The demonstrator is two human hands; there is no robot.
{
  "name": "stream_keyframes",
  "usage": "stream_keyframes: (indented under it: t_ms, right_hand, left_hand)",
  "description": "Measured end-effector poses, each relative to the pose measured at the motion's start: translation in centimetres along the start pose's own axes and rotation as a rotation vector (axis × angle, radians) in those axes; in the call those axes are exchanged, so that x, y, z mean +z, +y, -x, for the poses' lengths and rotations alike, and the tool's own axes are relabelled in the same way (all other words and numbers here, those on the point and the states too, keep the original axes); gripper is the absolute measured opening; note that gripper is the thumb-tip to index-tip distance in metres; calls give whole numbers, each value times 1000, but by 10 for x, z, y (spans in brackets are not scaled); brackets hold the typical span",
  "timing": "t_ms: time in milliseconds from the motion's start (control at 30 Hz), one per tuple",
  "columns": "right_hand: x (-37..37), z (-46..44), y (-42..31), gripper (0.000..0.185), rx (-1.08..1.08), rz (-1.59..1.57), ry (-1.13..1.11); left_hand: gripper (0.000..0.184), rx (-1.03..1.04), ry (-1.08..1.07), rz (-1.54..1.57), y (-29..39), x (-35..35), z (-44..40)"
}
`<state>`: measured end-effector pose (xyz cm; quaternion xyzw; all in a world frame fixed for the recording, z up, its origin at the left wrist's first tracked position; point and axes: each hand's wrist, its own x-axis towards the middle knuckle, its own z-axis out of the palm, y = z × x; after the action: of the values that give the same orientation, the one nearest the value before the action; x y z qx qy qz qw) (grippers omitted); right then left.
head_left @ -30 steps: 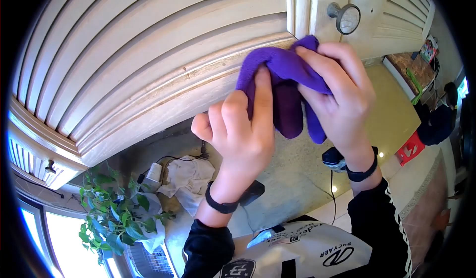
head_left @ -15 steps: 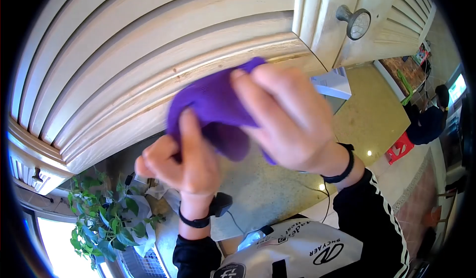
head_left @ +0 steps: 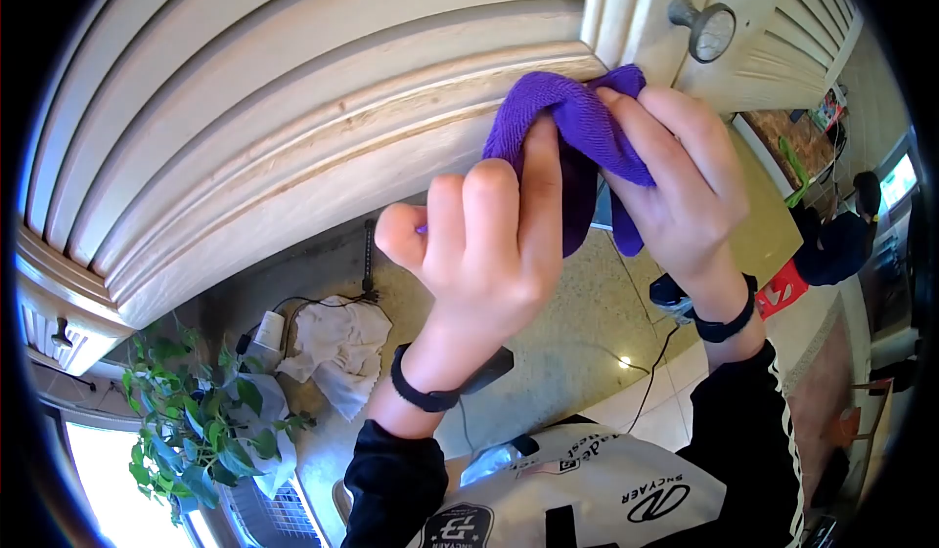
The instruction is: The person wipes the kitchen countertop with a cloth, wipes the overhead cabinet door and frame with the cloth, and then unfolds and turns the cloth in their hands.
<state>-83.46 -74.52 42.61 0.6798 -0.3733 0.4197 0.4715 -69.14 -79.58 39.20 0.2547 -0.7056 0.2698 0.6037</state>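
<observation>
A purple cloth (head_left: 558, 98) is bunched between my two hands, against the lower right corner of a louvred cabinet door (head_left: 391, 108). My left hand (head_left: 484, 240) is closed on the cloth's left part, its index finger stretched up into the fabric and the other fingers curled. My right hand (head_left: 685, 172) pinches the cloth's right end beside the frame of the neighbouring door. Dark folds of the cloth hang between the hands. A round metal knob (head_left: 712, 33) sits above and right of my right hand.
Below the cabinet runs a stone countertop (head_left: 577, 323) with a crumpled white cloth (head_left: 342, 348), a white cup-like object (head_left: 266, 333) and dark cables. A leafy plant (head_left: 196, 411) stands at the left near a bright window. A person in dark clothes (head_left: 839, 240) is at the far right.
Both hands have moved right and slightly up with the purple cloth, from in front of the door's lower rail to its right corner. More of the countertop and the white cloth shows.
</observation>
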Motion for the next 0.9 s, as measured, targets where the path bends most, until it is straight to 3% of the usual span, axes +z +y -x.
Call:
stream_keyframes:
  t_ms: [333, 433, 633, 700, 767, 800, 900]
  right_hand:
    - [19, -19, -38, 46, -14, 10, -82]
    - [47, -28, -56, 42, -50, -157, 54]
    - [57, -35, -81, 45, 49, -308, -12]
    - [55, -23, -83, 46, 45, -368, 52]
    - [41, -5, -86, 46, 120, -451, -56]
    - [33, 2, -88, 47, 176, -462, -23]
    - [17, 21, -94, 47, 301, -443, 9]
  left_hand:
    - [39, 3, -98, -14, -54, -38, 17]
    - [41, -86, -70, -131, -72, -52, 26]
    - [43, -93, -93, -152, -82, -73, 31]
    - [41, -179, -171, -108, -77, -84, 42]
    - [41, -181, -176, -18, -66, -93, 48]
    - [35, -317, -203, 139, -59, -99, 54]
    - [49, -417, -192, 440, -47, -98, 62]
